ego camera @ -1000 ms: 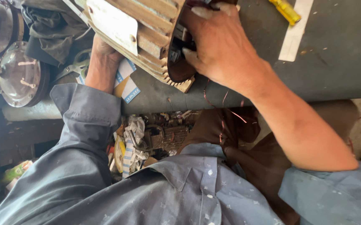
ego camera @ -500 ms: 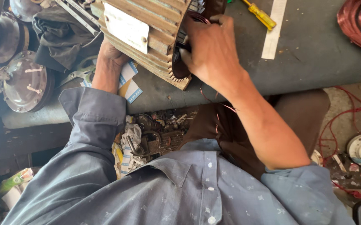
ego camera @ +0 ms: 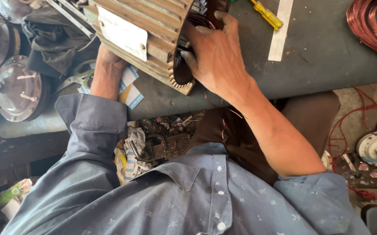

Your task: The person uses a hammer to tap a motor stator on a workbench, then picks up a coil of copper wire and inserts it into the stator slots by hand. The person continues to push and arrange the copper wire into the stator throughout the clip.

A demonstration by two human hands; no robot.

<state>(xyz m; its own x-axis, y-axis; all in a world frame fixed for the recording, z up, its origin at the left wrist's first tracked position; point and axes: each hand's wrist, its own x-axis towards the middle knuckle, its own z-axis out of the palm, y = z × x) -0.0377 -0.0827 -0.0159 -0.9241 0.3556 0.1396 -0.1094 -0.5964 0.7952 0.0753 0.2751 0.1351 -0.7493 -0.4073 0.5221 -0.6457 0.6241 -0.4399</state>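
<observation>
Finned motor housing point(ego camera: 145, 32) tilted on grey bench point(ego camera: 327, 56), right hand point(ego camera: 216, 54) gripping its open end, left hand point(ego camera: 108, 65) underneath (grip hidden). Could slip off; copper windings point(ego camera: 197, 19) may snag fingers.

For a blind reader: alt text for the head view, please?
Right hand grips the open end of a ribbed motor housing on a grey workbench; left hand braces its underside. A yellow screwdriver lies nearby.
</observation>
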